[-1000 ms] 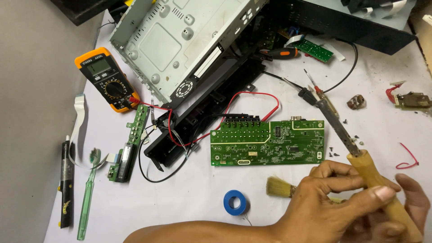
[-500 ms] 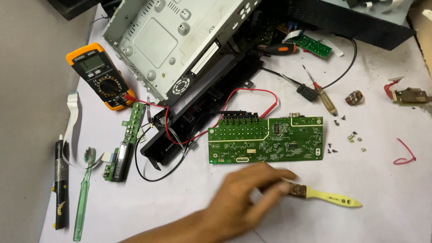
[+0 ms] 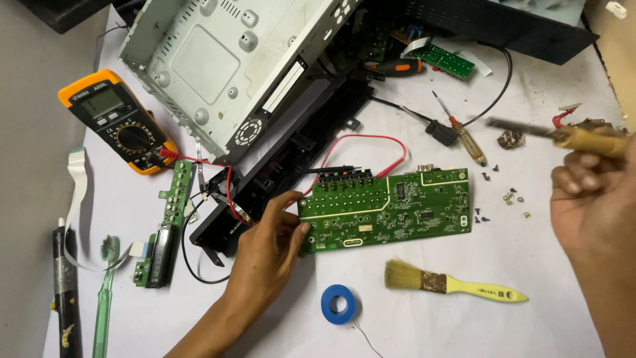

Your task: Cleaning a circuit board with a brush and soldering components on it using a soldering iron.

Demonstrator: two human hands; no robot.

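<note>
My left hand (image 3: 268, 248) grips the left edge of a large green circuit board (image 3: 397, 209) lying flat on the white table, thumb at its lower corner. My right hand (image 3: 589, 199) is raised at the right edge of view and holds a wooden-handled soldering iron (image 3: 586, 139). The iron's metal tip points left and is blurred. It hovers above several loose screws (image 3: 507, 195), well right of the board. A red wire (image 3: 371, 139) loops behind the board.
A yellow-handled brush (image 3: 464, 285) and a blue solder reel (image 3: 338, 303) lie below the board. Behind are a black front panel (image 3: 291, 152), a grey metal chassis (image 3: 218, 59) and two screwdrivers (image 3: 464, 136). Left: an orange multimeter (image 3: 116, 119), a narrow green board (image 3: 169, 232), a toothbrush (image 3: 103, 298).
The left hand set the brush down and moved up to the board's left edge. The right hand, out of view half a second ago, is back at the right with the iron.
</note>
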